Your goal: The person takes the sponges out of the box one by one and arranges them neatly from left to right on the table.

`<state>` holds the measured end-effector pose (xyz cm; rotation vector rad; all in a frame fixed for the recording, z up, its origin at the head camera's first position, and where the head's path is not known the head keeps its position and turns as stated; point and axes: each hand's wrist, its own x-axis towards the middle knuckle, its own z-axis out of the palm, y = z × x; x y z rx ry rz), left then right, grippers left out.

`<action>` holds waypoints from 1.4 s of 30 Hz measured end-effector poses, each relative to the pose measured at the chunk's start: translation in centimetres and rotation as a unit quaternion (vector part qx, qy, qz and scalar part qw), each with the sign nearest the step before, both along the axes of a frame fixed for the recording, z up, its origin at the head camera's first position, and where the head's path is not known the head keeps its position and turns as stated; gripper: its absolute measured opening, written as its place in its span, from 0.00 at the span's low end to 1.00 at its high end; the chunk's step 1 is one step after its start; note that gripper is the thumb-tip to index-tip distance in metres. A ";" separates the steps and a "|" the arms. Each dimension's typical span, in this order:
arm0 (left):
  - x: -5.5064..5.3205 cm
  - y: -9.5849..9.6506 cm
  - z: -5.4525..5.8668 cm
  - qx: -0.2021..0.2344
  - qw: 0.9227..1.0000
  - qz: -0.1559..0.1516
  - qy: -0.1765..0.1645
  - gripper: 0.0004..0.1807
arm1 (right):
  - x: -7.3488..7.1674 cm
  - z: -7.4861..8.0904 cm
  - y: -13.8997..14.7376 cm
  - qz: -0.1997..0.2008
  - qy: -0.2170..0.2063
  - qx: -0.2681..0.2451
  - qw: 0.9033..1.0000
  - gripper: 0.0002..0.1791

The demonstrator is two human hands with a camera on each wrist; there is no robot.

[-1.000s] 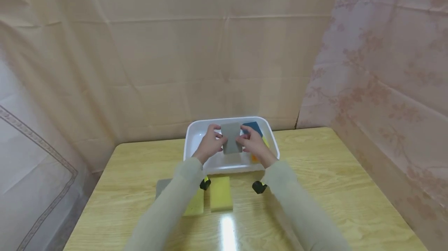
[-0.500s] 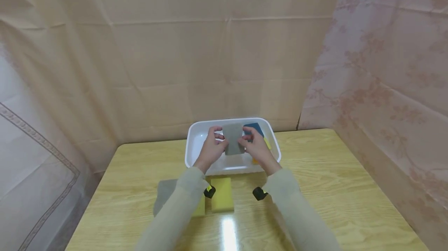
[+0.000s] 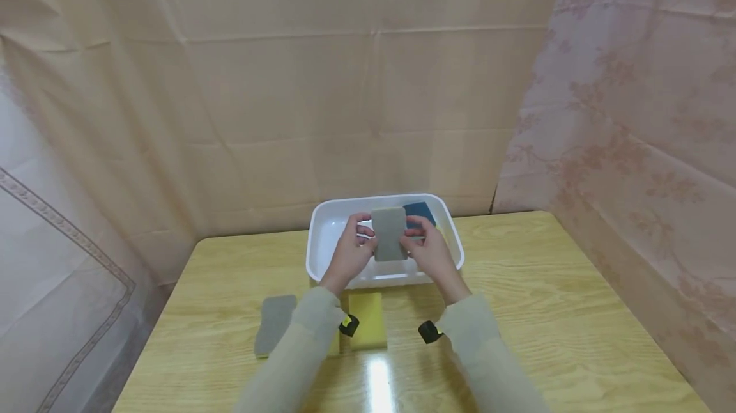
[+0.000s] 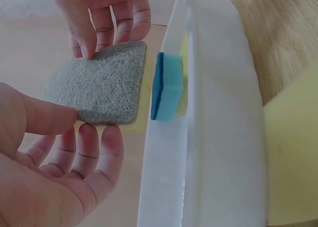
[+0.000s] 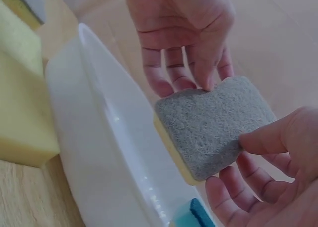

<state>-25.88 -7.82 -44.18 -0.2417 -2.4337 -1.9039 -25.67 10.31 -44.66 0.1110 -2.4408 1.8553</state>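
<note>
A scouring sponge point(image 3: 389, 234) with a grey scrub side and a yellow foam side is held up over the white tray point(image 3: 322, 272). My left hand point(image 3: 351, 250) pinches one long edge, thumb on the grey face and fingers beneath. On the opposite edge my right hand point(image 3: 431, 253) grips it the same way. The grey face point(image 4: 107, 83) is turned toward me, and yellow foam shows along its side in both wrist views. Inside the tray at the right lies a blue sponge point(image 3: 420, 211), light blue with a dark blue face in the left wrist view.
A grey-faced sponge point(image 3: 276, 323) lies on the wooden table point(image 3: 546, 323) to the left. Nearer the middle is a yellow sponge point(image 3: 368, 320), with more yellow partly hidden by the left sleeve. A beige curtain point(image 3: 345, 112) hangs behind the table.
Both hands have drawn the held sponge slightly toward me and to the right, tilting its grey face more upright. More of the grey-faced sponge on the table now shows beside the left sleeve.
</note>
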 end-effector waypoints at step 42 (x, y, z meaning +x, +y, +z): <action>3.2 1.1 0.3 0.012 1.000 -0.022 0.000 0.24 | 4.0 1.0 1.4 -0.033 0.020 0.029 0.999 0.22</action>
